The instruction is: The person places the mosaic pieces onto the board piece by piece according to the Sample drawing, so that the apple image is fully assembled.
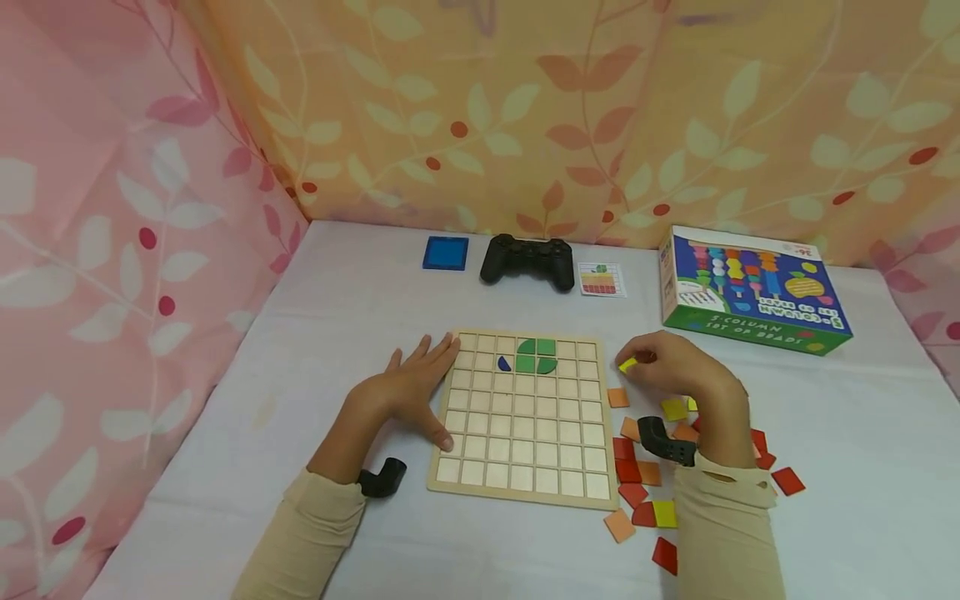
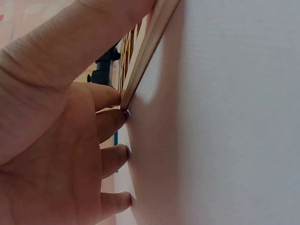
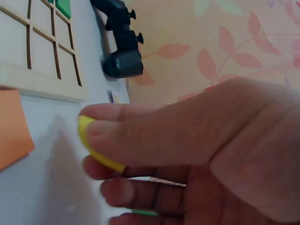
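A wooden grid board lies on the white table. Green tiles fill several cells near its far edge, with one dark blue piece just left of them. My left hand rests at the board's left side, fingers spread, thumb on the rim; in the left wrist view the fingertips touch the cloth by the board edge. Just off the board's right side, my right hand pinches a yellow tile with a curved edge between thumb and fingers.
Loose red, orange and yellow tiles lie scattered right of the board, some under the right forearm. Behind the board are a blue square tray, a black game controller and a pattern card. A bead-set box stands back right.
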Tool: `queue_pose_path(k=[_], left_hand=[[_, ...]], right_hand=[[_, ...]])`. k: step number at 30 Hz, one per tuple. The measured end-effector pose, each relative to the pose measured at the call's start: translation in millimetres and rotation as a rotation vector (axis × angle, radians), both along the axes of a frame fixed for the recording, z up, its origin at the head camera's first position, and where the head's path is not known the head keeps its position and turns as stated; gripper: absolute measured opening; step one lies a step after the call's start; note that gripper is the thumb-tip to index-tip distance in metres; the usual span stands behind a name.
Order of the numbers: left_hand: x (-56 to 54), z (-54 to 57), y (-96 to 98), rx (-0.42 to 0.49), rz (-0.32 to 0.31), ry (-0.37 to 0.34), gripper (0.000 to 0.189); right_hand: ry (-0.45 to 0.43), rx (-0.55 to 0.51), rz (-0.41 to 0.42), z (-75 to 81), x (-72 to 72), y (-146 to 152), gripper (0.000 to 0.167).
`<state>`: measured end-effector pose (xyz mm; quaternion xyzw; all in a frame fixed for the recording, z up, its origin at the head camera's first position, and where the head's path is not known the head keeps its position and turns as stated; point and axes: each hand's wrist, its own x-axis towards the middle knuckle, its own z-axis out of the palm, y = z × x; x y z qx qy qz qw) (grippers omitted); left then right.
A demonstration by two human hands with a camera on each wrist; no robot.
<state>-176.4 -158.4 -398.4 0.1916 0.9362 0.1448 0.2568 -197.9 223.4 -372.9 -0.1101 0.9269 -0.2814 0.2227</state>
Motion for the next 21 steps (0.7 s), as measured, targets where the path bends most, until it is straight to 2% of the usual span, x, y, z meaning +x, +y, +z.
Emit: queue_pose_path(k=[5, 10, 16, 21], left_hand=[[0.7, -1.1, -1.3, -0.007, 0.007, -0.002, 0.149], [1.6, 0.2, -1.4, 0.005, 0.006, 0.0, 0.148], [-0.2, -0.9, -1.3, 0.002, 0.002, -0.002, 0.148], [-0.1, 0.7, -0.4, 0.002, 0.0, -0.006, 0.149]], right_hand=[[0.103, -0.047, -0.032, 0.6, -0.9, -13, 0.022], [0.211, -0.111, -0.023, -1.0, -3.1, -32, 0.021], [0.226, -0.185, -0.003, -1.0, -5.7, -68, 0.031], [0.254, -0.218, 0.05, -1.1, -3.3, -106, 0.018]])
